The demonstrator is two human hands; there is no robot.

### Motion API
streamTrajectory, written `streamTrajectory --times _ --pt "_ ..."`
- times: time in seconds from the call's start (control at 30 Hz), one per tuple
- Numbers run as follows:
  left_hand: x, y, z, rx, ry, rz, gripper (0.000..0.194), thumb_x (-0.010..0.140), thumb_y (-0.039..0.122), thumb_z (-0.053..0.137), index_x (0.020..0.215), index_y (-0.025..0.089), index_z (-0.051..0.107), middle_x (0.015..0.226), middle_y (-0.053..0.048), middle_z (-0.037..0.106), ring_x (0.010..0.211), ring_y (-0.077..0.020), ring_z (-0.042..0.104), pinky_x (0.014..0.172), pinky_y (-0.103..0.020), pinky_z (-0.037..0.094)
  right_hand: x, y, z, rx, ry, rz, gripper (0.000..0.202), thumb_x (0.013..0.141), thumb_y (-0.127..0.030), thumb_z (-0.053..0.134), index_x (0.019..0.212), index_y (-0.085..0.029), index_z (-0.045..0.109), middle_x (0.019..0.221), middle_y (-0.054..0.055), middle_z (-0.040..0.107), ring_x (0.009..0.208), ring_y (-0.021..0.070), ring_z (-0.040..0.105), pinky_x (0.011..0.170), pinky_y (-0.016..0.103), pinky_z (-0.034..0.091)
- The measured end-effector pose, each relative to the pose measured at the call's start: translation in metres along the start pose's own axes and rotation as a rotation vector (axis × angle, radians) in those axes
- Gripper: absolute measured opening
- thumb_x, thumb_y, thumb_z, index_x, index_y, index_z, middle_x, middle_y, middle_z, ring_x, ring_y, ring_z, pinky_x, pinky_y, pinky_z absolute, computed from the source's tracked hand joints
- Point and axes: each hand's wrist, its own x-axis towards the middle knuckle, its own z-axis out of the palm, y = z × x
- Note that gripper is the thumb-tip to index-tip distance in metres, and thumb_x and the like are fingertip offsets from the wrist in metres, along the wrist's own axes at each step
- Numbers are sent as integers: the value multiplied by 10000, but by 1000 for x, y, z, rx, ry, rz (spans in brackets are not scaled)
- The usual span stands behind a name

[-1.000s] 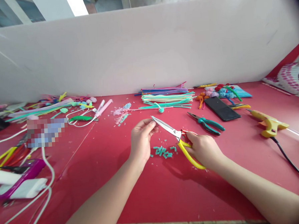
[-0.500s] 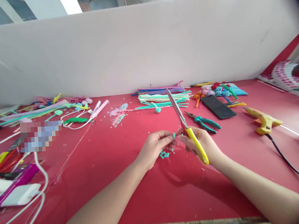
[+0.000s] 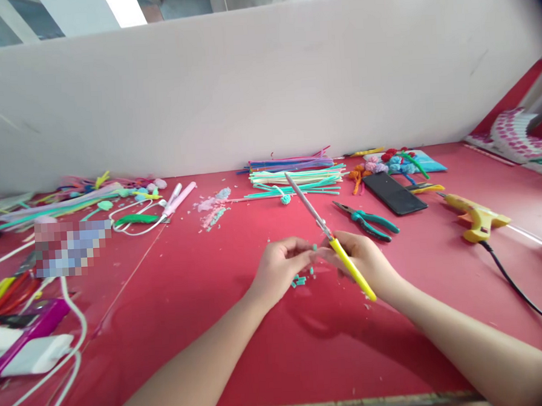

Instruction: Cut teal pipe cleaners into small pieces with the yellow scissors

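Note:
Between the fingertips of my left hand [image 3: 287, 263] is a small teal piece of pipe cleaner [image 3: 314, 247]. My right hand [image 3: 360, 260] holds yellow-handled scissors [image 3: 351, 267], their blades pointing up and away to the left. The right fingertips meet the left ones at the teal piece. On the table just below my left fingers lie several short cut teal pieces [image 3: 299, 281]. A teal pom-pom on a pale stem [image 3: 286, 199] rests beyond the hands, in front of the bundled pipe cleaners [image 3: 297, 176].
Teal-handled pliers [image 3: 372, 220], a black phone [image 3: 394, 193] and a yellow glue gun [image 3: 478, 216] lie to the right. Coloured fluff trimmings [image 3: 214, 209] and a pink tool with a white cord [image 3: 180, 200] are left of centre. A pale partition [image 3: 256, 88] closes off the back.
The scissors have tilted further to the left in my right hand. My right fingers have moved slightly left, closer against the left fingertips and the teal piece.

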Motion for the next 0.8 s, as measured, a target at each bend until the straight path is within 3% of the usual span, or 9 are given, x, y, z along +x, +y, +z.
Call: streamTrajectory --times 0.13,0.23,0.47,0.8 --pt "7 1 -11 -212 242 71 148 611 240 622 715 137 604 615 -9 604 560 -95 532 588 -226 409 0 3 -2 -316 60 -55 304 681 -467 460 606 -175 421 496 -45 386 446 62 306 415 196 181" --pt "11 1 -19 -359 347 121 161 590 213 634 725 129 608 640 -21 622 577 -100 551 600 -234 419 -2 2 -2 -512 53 -78 294 701 -489 427 670 -196 422 505 -35 443 444 79 363 428 205 187" --pt "11 2 -25 -421 380 191 139 613 189 613 737 125 617 654 -20 616 571 -84 544 596 -221 417 -2 4 2 -742 65 -137 347 736 -537 347 745 -206 449 511 -10 503 428 113 438 426 222 166" --pt "11 5 -25 -417 410 210 141 612 203 612 726 121 615 631 -22 591 563 -89 533 593 -227 423 -3 7 2 -761 48 -161 379 760 -532 305 773 -190 470 481 -10 489 393 108 405 413 221 148"
